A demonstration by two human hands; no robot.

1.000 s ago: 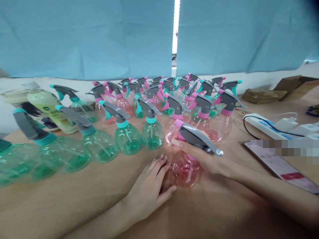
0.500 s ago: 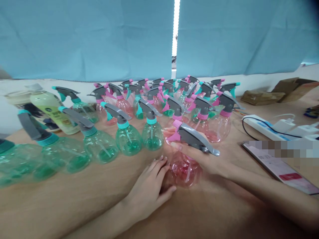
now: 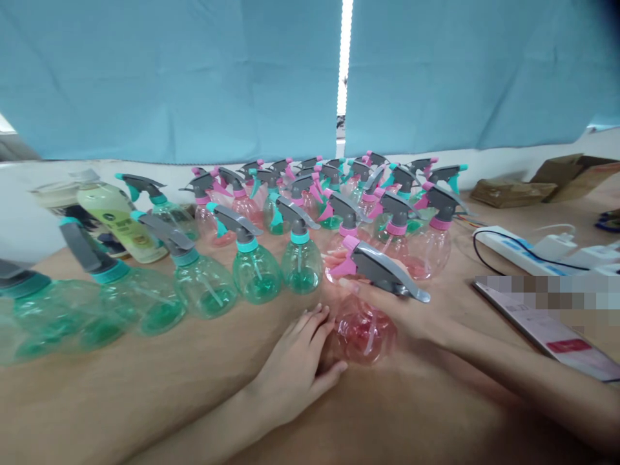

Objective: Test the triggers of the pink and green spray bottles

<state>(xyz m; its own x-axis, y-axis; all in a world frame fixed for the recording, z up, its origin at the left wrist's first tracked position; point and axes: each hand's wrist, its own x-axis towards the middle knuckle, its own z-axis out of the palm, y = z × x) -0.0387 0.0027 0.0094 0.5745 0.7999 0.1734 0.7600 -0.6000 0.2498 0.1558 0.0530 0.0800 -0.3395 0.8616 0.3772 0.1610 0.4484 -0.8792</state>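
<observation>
Pink spray bottle upright between left hand cupping its base and right hand clasping its neck.

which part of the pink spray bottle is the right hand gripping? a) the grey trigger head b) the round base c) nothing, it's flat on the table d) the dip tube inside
a: the right hand has its grip around the neck under the grey trigger head of the pink spray bottle, while the left hand rests against the round body, thumb by its base.
</observation>
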